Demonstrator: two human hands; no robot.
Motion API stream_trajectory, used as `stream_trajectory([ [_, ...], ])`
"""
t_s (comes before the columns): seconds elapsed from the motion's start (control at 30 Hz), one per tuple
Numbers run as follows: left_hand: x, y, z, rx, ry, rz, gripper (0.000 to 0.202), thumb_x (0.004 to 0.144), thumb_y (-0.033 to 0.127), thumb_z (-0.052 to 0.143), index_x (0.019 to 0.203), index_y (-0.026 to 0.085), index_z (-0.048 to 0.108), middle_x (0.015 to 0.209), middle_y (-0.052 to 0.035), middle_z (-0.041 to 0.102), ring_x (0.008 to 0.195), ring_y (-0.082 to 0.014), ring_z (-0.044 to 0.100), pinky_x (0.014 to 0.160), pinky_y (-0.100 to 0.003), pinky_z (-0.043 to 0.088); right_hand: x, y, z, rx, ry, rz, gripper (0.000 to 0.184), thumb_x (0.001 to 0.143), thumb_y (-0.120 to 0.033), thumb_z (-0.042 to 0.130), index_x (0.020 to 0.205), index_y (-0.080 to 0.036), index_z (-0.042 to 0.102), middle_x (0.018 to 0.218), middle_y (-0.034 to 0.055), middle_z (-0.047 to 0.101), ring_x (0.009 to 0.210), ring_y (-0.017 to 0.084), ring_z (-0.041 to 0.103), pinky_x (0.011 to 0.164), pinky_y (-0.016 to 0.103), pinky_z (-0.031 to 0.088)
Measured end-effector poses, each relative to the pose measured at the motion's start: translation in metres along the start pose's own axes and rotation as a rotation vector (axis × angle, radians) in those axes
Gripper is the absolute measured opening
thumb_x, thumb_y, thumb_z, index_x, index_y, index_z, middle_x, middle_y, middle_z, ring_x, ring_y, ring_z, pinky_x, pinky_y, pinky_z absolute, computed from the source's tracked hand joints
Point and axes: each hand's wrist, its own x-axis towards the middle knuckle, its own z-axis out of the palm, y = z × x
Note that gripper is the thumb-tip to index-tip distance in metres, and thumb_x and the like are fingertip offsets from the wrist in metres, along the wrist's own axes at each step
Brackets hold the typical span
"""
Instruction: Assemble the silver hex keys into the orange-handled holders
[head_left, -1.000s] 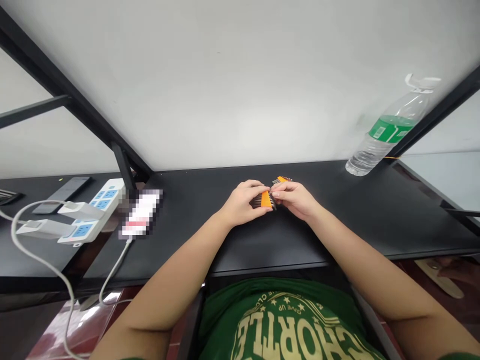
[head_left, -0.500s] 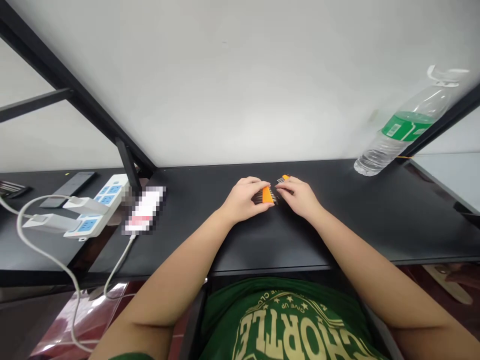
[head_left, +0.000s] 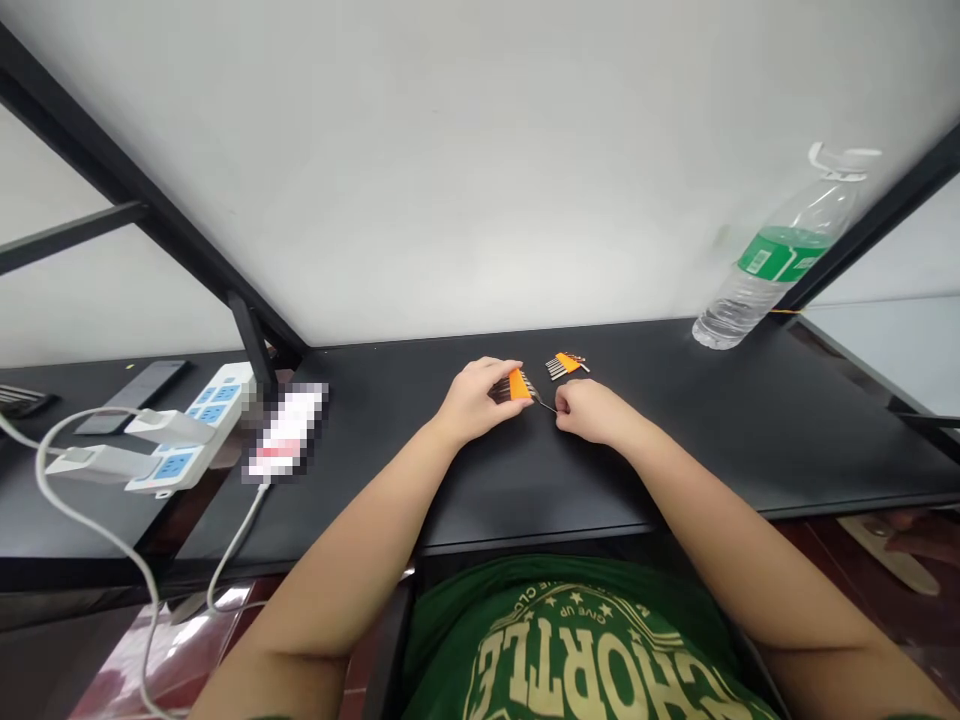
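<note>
My left hand (head_left: 474,397) is closed on an orange hex key holder (head_left: 517,384) with several dark keys in it, resting on the black desk (head_left: 750,420). My right hand (head_left: 589,411) pinches one thin hex key (head_left: 545,403), drawn partly out of that holder toward the right. A second orange holder with keys (head_left: 565,364) lies on the desk just beyond my right hand, touched by neither hand.
A plastic water bottle with a green label (head_left: 776,259) stands at the back right. On the left are a white power strip (head_left: 180,430) with plugs and cables, a blurred phone (head_left: 285,430) and a dark flat remote (head_left: 126,394). A white wall rises behind the desk.
My right hand has pulled away to the right and down, drawing a thin key from the holder. The left hand shifted slightly left with the holder. The second holder now lies uncovered.
</note>
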Motion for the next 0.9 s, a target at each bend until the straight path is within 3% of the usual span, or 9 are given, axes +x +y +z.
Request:
stream_trajectory([
  [0.23, 0.002, 0.001, -0.001, -0.002, -0.086, -0.023, 0.053, 0.084, 0.043, 0.086, 0.131, 0.024, 0.074, 0.126, -0.0084, 0.077, 0.115, -0.0256, 0.073, 0.107, -0.043, 0.06, -0.003, 0.001, 0.002, -0.101, -0.037, -0.043, 0.008, 0.087, -0.012, 0.064, 0.083, -0.018, 0.066, 0.096, 0.0121, 0.072, 0.082, 0.023, 0.063, 0.067, 0.032, 0.038],
  [0.37, 0.001, 0.0, 0.0, -0.024, -0.092, -0.052, 0.053, 0.084, 0.045, 0.086, 0.131, 0.024, 0.074, 0.126, -0.0079, 0.077, 0.113, -0.0248, 0.073, 0.103, -0.041, 0.062, -0.005, 0.007, 0.001, -0.018, 0.02, -0.101, 0.011, 0.09, -0.01, 0.062, 0.095, -0.019, 0.064, 0.1, 0.0091, 0.071, 0.085, 0.021, 0.062, 0.07, 0.03, 0.039],
  [0.57, 0.002, 0.0, 0.001, -0.039, -0.09, -0.063, 0.053, 0.083, 0.045, 0.086, 0.13, 0.023, 0.074, 0.124, -0.0078, 0.078, 0.112, -0.0242, 0.073, 0.101, -0.04, 0.062, -0.006, 0.021, -0.007, 0.07, -0.039, -0.163, 0.013, 0.089, -0.007, 0.059, 0.09, -0.02, 0.06, 0.104, 0.0062, 0.07, 0.086, 0.018, 0.06, 0.072, 0.026, 0.041],
  [0.77, 0.002, 0.001, 0.002, -0.046, -0.082, -0.068, 0.053, 0.083, 0.045, 0.086, 0.13, 0.024, 0.075, 0.124, -0.0078, 0.078, 0.114, -0.0244, 0.073, 0.102, -0.04, 0.063, -0.013, 0.019, -0.011, -0.004, -0.129, -0.098, 0.012, 0.103, -0.019, 0.051, 0.094, -0.023, 0.059, 0.092, 0.0051, 0.071, 0.071, 0.018, 0.057, 0.061, 0.029, 0.034],
  [0.9, 0.002, 0.002, 0.002, -0.056, -0.082, -0.059, 0.053, 0.083, 0.046, 0.086, 0.129, 0.024, 0.075, 0.124, -0.0082, 0.078, 0.112, -0.0243, 0.074, 0.101, -0.04, 0.063, -0.014, 0.014, -0.011, -0.066, -0.119, -0.079, 0.012, 0.101, -0.017, 0.052, 0.097, -0.022, 0.062, 0.092, 0.007, 0.072, 0.071, 0.019, 0.058, 0.061, 0.03, 0.034],
])
